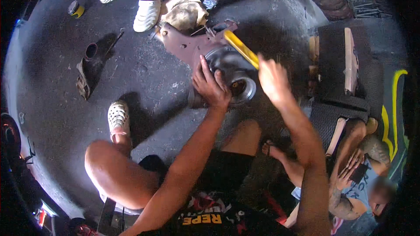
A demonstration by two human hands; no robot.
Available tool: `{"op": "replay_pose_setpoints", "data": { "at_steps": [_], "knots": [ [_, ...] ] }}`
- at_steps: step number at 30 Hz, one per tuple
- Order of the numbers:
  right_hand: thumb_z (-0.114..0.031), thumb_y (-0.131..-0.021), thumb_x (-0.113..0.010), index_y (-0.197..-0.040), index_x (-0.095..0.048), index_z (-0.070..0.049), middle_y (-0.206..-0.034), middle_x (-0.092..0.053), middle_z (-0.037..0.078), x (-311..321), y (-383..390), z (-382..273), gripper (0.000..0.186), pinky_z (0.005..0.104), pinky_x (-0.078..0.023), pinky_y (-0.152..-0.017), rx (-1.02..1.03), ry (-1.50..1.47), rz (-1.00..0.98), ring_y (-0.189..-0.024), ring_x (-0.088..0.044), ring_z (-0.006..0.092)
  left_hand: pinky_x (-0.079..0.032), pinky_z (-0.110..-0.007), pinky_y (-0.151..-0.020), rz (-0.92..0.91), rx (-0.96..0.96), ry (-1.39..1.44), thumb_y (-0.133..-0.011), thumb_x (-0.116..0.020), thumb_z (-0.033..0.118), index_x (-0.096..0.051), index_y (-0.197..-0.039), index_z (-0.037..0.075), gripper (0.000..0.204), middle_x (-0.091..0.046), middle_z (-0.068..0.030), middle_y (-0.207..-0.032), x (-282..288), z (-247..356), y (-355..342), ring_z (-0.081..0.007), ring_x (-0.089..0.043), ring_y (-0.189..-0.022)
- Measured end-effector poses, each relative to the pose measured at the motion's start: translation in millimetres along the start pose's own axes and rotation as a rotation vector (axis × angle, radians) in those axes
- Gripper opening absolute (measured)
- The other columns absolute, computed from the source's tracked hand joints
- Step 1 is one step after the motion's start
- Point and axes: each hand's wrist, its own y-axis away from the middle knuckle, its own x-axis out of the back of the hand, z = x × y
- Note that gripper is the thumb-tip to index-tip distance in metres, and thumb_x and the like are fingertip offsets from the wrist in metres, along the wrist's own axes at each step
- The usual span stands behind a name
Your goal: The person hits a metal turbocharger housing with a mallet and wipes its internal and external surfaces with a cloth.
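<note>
My left hand (211, 83) rests on a heavy metal machine part, its fingers stretched over the round grey housing (225, 59). A brownish-red plate (179, 43) with bolts extends from that housing to the far left. Near my fingertips, on the right, a shiny ring (250, 89) surrounds a dark opening. My right hand (273, 78) is closed round one end of a long yellow tool (239, 48), held slanting over the part's right side. Motion smears the tool's far end, so its exact kind and whether it touches the metal cannot be told.
A pale crumpled cloth or bag (183, 11) lies behind the part, beside another person's white clog (147, 15). A small can (76, 9) and a short pipe piece (91, 51) are at left. Another seated person (350, 179) holds a dark phone-like object at right.
</note>
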Motion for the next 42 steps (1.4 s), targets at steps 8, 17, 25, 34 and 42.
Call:
{"op": "replay_pose_setpoints", "data": {
  "at_steps": [8, 17, 25, 34, 42],
  "knots": [
    [-0.009, -0.087, -0.043, -0.111, -0.056, -0.002, -0.069, -0.062, 0.018, -1, 9, -2, 0.028, 0.0385, -0.054, -0.052, 0.075, 0.057, 0.1, -0.062, -0.064, 0.0326, -0.029, -0.047, -0.091, -0.016, 0.025, -0.009, -0.091, -0.035, 0.038, -0.034, -0.134, 0.002, 0.056, -0.045, -0.0193, -0.117, 2, 3, 4, -0.036, -0.042, -0.105],
    [-0.011, -0.085, -0.046, -0.1, -0.059, 0.003, -0.069, -0.061, 0.021, -15, 1, 8, 0.024, 0.0421, -0.053, -0.053, 0.149, -0.062, 0.158, -0.06, -0.064, 0.0331, -0.029, -0.047, -0.091, -0.024, 0.057, 0.015, -0.092, -0.032, 0.04, -0.036, -0.133, 0.001, 0.057, -0.045, -0.0205, -0.116, 0, 7, 3, -0.0361, -0.043, -0.104],
    [-0.009, -0.088, -0.041, -0.116, -0.051, 0.005, -0.072, -0.061, 0.024, -15, 15, 13, 0.033, 0.0393, -0.052, -0.048, 0.061, -0.108, 0.126, -0.059, -0.064, 0.0313, -0.029, -0.046, -0.089, -0.001, 0.065, -0.008, -0.092, -0.032, 0.041, -0.034, -0.135, 0.004, 0.057, -0.046, -0.0197, -0.114, 1, 4, 2, -0.0357, -0.043, -0.101],
    [-0.001, -0.082, -0.046, -0.126, -0.045, 0.0, -0.095, -0.058, 0.029, -95, 128, 89, 0.044, 0.0398, -0.049, -0.072, -0.256, -0.532, -0.085, -0.084, -0.061, 0.0385, -0.031, -0.047, -0.091, -0.08, 0.035, -0.097, -0.091, -0.039, 0.031, -0.041, -0.132, 0.009, 0.046, -0.048, -0.018, -0.117, -2, 1, 0, -0.0371, -0.044, -0.106],
    [-0.014, -0.084, -0.05, -0.132, -0.036, -0.007, -0.083, -0.059, 0.026, -105, 96, 26, 0.051, 0.0479, -0.049, -0.064, -0.213, -0.616, -0.097, -0.074, -0.06, 0.041, -0.032, -0.047, -0.092, -0.159, -0.282, -0.055, -0.092, -0.036, 0.028, -0.051, -0.121, 0.005, 0.04, -0.05, -0.0191, -0.116, 2, 0, -10, -0.0368, -0.046, -0.106]
  ]
}}
